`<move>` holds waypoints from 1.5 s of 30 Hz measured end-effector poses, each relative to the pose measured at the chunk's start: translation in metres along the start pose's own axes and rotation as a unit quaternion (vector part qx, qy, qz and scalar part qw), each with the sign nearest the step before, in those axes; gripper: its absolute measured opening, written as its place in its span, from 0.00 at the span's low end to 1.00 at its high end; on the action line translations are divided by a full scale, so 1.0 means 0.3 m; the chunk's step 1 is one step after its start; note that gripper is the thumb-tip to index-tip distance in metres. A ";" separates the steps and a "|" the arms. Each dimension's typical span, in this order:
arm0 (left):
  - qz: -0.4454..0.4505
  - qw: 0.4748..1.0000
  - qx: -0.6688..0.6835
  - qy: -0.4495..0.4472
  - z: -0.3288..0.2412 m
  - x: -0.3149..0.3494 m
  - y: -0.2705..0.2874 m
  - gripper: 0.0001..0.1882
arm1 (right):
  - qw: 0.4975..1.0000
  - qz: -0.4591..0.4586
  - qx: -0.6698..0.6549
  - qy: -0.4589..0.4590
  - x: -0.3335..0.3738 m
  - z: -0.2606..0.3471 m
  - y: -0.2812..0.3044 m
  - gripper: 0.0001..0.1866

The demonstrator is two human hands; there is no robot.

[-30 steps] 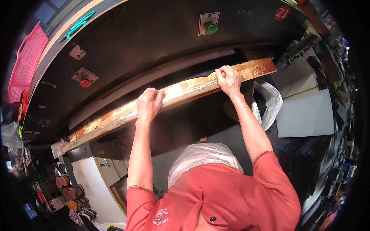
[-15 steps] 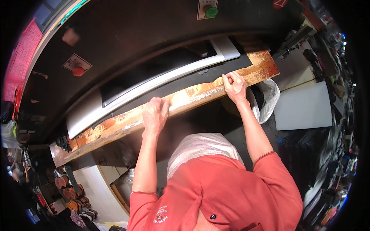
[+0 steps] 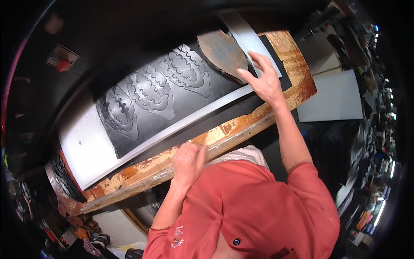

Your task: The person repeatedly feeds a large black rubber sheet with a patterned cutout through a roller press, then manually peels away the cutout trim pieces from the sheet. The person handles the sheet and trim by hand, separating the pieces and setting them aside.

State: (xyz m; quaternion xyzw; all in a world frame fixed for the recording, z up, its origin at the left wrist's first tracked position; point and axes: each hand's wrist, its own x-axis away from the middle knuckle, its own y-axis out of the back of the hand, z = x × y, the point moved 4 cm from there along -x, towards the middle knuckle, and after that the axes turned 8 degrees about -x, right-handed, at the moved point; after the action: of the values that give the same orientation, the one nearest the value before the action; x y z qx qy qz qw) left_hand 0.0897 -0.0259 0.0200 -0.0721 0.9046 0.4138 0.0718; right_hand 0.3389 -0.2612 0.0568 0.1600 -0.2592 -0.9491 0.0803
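A black rubber sheet [image 3: 189, 101] lies on a white cutting board [image 3: 82, 146], and several sole-shaped outlines [image 3: 151, 95] are cut into it. At the sheet's right end rests a brown, sole-shaped cutting die [image 3: 224, 54]. My right hand [image 3: 265, 80] hovers at the die's right edge, thumb and fingers apart; whether the thumb touches the die I cannot tell. Curled over the front edge of a worn wooden board [image 3: 224, 134] is my left hand [image 3: 188, 162]. That board lies beneath the white one, with a black layer between them.
A dark press body [image 3: 129, 26] with a red button [image 3: 63, 64] rises behind the boards. On the right a white sheet [image 3: 332, 97] lies beside dark stacked material [image 3: 332, 142]. Brown sole-like pieces [image 3: 84, 231] are piled at the lower left.
The boards have come out toward me, bringing the rubber sheet, its cut outlines and the die into view. My right hand has left the wooden edge and reached up to the die.
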 end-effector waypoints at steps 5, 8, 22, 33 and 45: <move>-0.062 0.989 0.100 -0.088 -0.055 -0.169 0.044 0.08 | 0.966 0.132 0.222 0.012 -0.171 -0.004 -0.192 0.58; -0.083 0.987 0.065 -0.122 -0.054 -0.360 0.036 0.14 | 0.966 0.126 0.225 0.028 -0.196 -0.015 -0.219 0.59; 0.004 0.986 -0.143 -0.085 -0.021 -0.550 -0.096 0.30 | 0.911 0.145 -0.365 -0.127 -0.283 -0.170 -0.009 0.43; -0.063 0.994 -0.085 -0.041 -0.116 -0.598 -0.132 0.32 | 0.876 0.099 -0.452 -0.138 -0.262 -0.225 0.031 0.45; 0.046 0.869 0.387 0.306 -0.110 -0.695 -0.283 0.15 | 0.901 0.046 -0.415 -0.116 -0.270 -0.143 0.180 0.49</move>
State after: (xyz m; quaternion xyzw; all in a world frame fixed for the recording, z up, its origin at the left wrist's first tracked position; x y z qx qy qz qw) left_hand 0.3078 -0.0910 0.0181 -0.1197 0.9713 -0.0089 -0.2056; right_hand 0.4333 -0.3082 0.0712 -0.0109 0.1438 -0.9777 0.1529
